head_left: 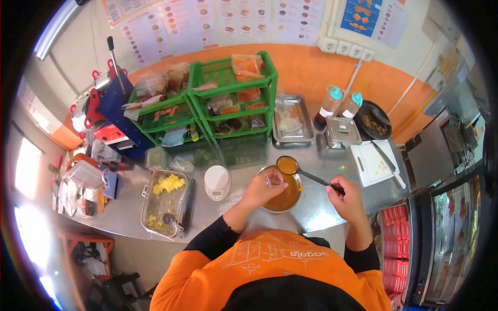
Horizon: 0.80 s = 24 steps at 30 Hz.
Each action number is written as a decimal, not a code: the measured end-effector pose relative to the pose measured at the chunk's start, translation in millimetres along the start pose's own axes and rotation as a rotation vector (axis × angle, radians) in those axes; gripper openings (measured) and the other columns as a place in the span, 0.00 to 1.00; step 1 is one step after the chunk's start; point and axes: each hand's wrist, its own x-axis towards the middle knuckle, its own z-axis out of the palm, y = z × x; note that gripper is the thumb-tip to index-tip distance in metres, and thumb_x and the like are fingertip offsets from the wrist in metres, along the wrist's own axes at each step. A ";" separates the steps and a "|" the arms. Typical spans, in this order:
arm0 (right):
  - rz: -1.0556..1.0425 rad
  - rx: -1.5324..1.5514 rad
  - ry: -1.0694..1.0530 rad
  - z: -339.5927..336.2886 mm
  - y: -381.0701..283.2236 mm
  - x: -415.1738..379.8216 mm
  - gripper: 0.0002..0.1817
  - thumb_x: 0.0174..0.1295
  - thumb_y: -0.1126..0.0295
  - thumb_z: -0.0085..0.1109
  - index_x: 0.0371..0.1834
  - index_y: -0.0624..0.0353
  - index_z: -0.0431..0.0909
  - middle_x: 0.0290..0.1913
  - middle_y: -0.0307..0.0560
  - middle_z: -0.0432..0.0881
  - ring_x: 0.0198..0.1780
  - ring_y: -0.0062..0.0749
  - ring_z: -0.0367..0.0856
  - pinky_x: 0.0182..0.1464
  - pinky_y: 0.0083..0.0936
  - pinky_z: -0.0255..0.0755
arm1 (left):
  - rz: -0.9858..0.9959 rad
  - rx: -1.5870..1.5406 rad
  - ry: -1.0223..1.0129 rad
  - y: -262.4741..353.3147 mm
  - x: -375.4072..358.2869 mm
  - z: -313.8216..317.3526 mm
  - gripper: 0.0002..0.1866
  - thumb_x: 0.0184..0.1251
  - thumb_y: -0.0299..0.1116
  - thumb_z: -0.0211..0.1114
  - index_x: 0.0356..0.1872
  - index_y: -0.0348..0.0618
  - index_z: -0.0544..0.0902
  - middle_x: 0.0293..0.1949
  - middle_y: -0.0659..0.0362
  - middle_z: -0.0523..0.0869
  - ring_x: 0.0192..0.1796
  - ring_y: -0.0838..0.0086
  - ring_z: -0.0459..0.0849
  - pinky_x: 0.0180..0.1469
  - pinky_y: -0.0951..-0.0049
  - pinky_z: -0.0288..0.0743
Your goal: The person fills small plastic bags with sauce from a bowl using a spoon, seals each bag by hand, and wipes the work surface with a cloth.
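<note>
My left hand (259,192) is closed around a small clear plastic cup (274,180), its open top facing up. In my right hand (346,199) is the black handle of a ladle (316,179). The ladle's bowl holds orange-brown sauce (287,165) and sits right beside the cup's rim, over the far side of a metal bowl (281,211). More of the same sauce fills this bowl, partly hidden behind my left hand and the ladle.
A white kitchen scale (217,179) and a metal-rimmed tray (147,207) with yellow food stand to the left. Green racks (233,93) of packets rise behind. A knife (386,158) lies on a white cutting board (367,173) at right, near a lidded steel container (343,129).
</note>
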 end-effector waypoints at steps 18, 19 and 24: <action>-0.586 -0.602 0.333 -3.4 -45.0 -3.9 0.10 0.55 0.72 0.71 0.37 0.54 0.79 0.30 0.38 0.79 0.32 0.36 0.75 0.46 0.42 0.62 | 0.000 -0.176 -0.030 48.9 -3.6 -7.4 0.13 0.63 0.34 0.76 0.41 0.36 0.85 0.38 0.61 0.89 0.40 0.83 0.82 0.45 0.75 0.77; -0.598 -0.625 0.344 -2.7 -45.5 -4.2 0.10 0.55 0.71 0.71 0.37 0.54 0.79 0.30 0.38 0.79 0.32 0.35 0.75 0.46 0.42 0.62 | -0.014 -0.158 -0.028 49.6 -3.9 -7.9 0.12 0.63 0.34 0.76 0.39 0.36 0.85 0.37 0.62 0.89 0.39 0.84 0.81 0.43 0.75 0.76; -0.649 -0.717 0.395 -1.5 -46.8 -6.0 0.11 0.55 0.70 0.71 0.39 0.54 0.81 0.33 0.37 0.80 0.33 0.33 0.76 0.48 0.41 0.62 | 0.092 -0.126 -0.001 48.4 -3.7 -8.8 0.12 0.62 0.35 0.76 0.36 0.36 0.86 0.30 0.65 0.86 0.35 0.86 0.77 0.38 0.75 0.74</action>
